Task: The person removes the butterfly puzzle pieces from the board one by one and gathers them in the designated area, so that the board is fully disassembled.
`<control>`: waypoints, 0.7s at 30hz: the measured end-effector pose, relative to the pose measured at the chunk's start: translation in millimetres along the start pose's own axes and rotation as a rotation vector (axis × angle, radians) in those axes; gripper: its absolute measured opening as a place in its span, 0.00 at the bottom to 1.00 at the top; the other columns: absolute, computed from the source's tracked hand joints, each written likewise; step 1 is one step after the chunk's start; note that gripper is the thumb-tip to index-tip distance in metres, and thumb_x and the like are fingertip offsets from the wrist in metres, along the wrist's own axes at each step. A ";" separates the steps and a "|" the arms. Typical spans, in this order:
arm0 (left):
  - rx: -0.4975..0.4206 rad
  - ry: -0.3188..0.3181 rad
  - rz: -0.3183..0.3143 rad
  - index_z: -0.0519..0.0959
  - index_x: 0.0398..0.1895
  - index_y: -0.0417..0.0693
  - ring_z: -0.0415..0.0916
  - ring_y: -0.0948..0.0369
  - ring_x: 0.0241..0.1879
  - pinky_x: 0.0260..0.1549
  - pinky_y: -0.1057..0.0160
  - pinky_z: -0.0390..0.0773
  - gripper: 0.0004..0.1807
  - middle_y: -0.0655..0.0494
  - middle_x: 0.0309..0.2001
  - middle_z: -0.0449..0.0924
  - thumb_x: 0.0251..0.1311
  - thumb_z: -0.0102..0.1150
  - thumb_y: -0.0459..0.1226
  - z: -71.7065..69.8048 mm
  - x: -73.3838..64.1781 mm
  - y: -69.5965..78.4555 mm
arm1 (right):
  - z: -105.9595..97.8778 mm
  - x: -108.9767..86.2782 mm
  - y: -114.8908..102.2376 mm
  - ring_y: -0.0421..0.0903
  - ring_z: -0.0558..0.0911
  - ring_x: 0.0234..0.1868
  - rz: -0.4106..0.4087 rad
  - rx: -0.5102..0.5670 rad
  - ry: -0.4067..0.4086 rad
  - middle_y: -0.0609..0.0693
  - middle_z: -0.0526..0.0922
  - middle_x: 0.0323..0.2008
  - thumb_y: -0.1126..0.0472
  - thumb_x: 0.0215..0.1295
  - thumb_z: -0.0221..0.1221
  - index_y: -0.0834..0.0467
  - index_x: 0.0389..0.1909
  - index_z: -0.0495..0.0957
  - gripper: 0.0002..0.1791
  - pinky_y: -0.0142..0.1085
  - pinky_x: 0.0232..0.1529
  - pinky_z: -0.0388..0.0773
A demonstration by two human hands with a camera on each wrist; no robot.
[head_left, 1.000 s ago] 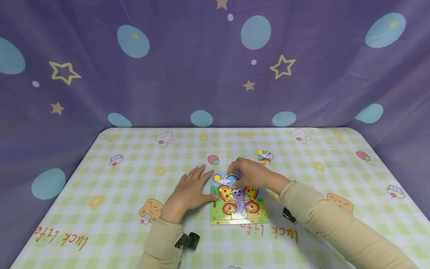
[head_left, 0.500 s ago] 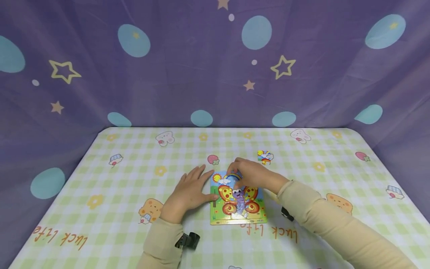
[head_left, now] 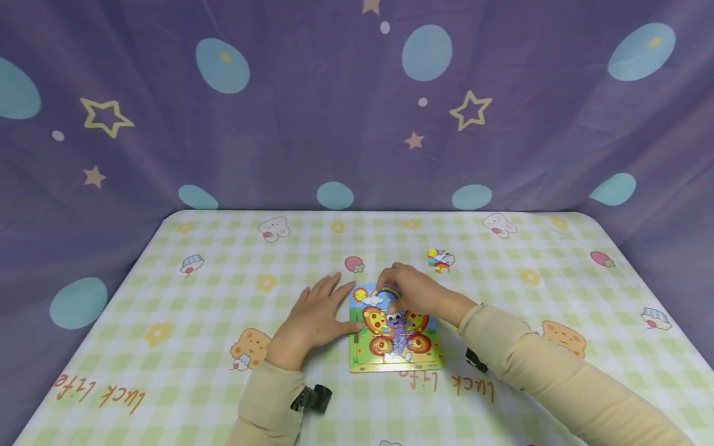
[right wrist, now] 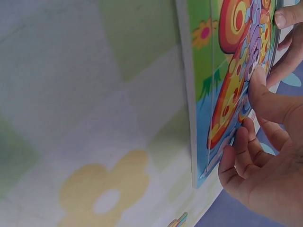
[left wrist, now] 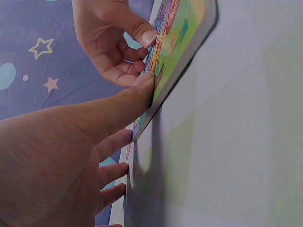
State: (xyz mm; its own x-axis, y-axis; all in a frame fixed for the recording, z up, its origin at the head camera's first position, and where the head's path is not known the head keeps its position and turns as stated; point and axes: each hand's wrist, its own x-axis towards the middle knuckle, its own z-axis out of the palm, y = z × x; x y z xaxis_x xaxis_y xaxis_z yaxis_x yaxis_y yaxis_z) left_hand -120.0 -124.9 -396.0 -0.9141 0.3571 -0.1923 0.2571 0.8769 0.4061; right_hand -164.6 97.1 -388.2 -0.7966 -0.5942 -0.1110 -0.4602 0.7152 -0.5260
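Note:
A square butterfly jigsaw puzzle (head_left: 365,359) lies on the table in the head view. My left hand (head_left: 315,319) rests along its left side with fingers spread, and the left thumb (left wrist: 142,87) touches the board's edge. Over the top part, my right hand (head_left: 415,291) bends its thumb and fingers around a blue puzzle piece with a rainbow (right wrist: 244,109), which sits at the board's surface. The right thumb tip (right wrist: 258,75) is by the butterfly's head, its fingers at the top edge. The right hand hides part of the upper right corner.
One loose puzzle piece (head_left: 440,260) with a rainbow and cloud print lies beyond the board, to the right. A checked cloth (head_left: 195,334) covers the table, and a purple curtain (head_left: 346,124) hangs behind its far edge.
My right thumb has shifted slightly to the right over the rainbow piece. The left hand, the board and the loose piece have stayed in place.

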 end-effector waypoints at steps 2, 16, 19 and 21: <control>0.004 -0.001 -0.001 0.62 0.76 0.53 0.44 0.46 0.76 0.72 0.39 0.47 0.44 0.46 0.78 0.49 0.59 0.65 0.56 0.3 0.1 -0.2 | 0.6 0.6 -0.3 0.47 0.76 0.42 0.005 -0.003 -0.002 0.50 0.76 0.38 0.63 0.51 0.74 0.58 0.45 0.79 0.20 0.40 0.46 0.78; 0.002 -0.002 0.006 0.62 0.76 0.52 0.44 0.45 0.76 0.71 0.38 0.47 0.44 0.45 0.78 0.49 0.59 0.64 0.56 -0.5 0.1 0.0 | 0.9 -0.1 -1.0 0.47 0.74 0.42 -0.009 -0.008 0.009 0.49 0.76 0.38 0.64 0.51 0.74 0.58 0.44 0.77 0.21 0.41 0.47 0.76; 0.002 -0.001 0.004 0.61 0.76 0.52 0.44 0.45 0.76 0.71 0.38 0.47 0.44 0.45 0.78 0.49 0.59 0.64 0.56 -0.6 0.1 0.0 | 0.6 0.3 -1.9 0.46 0.74 0.40 0.003 -0.008 0.003 0.49 0.76 0.37 0.64 0.51 0.74 0.58 0.45 0.77 0.21 0.40 0.46 0.76; 0.000 0.000 0.004 0.62 0.76 0.52 0.44 0.45 0.76 0.71 0.38 0.47 0.44 0.45 0.77 0.49 0.59 0.65 0.56 -0.8 -0.4 0.0 | 0.5 0.6 -3.2 0.46 0.74 0.39 0.026 -0.005 -0.008 0.49 0.75 0.38 0.64 0.52 0.73 0.59 0.46 0.77 0.21 0.40 0.45 0.76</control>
State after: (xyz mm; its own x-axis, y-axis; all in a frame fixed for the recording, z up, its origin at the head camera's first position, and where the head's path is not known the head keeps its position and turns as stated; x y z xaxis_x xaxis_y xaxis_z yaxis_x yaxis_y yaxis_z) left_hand -119.9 -125.3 -395.2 -0.9129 0.3609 -0.1906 0.2612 0.8755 0.4066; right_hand -163.4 94.3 -387.0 -0.8053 -0.5782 -0.1313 -0.4411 0.7322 -0.5190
